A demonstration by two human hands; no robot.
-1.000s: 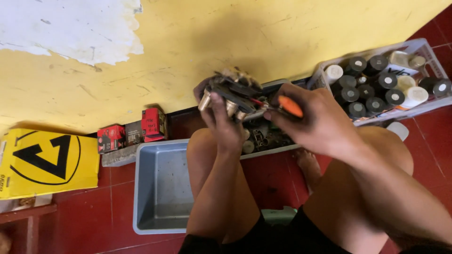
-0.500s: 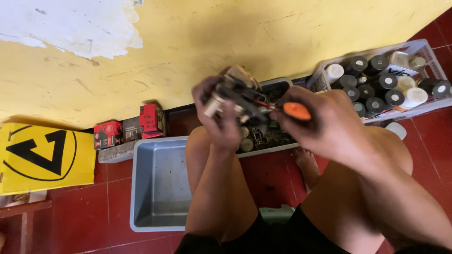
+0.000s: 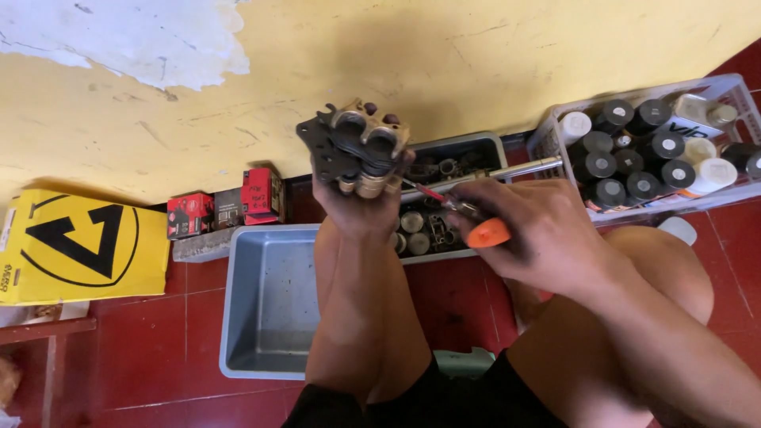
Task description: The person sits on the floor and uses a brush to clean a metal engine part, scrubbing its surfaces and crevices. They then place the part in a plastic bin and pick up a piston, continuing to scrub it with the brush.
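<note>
Centre frame: left hand (image 3: 361,208) clasping one metal brake caliper (image 3: 358,150), right hand (image 3: 533,234) gripping one orange-handled screwdriver (image 3: 458,212), tip hidden behind caliper.

2 grey trays (image 3: 261,317), 3 small boxes (image 3: 226,212), 1 screwdriver (image 3: 468,222)

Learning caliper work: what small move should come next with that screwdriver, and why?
Probably ease the screwdriver tip a little further into the brake caliper: the left hand holds it raised, and the right hand already aims the tip at its lower edge.
</note>
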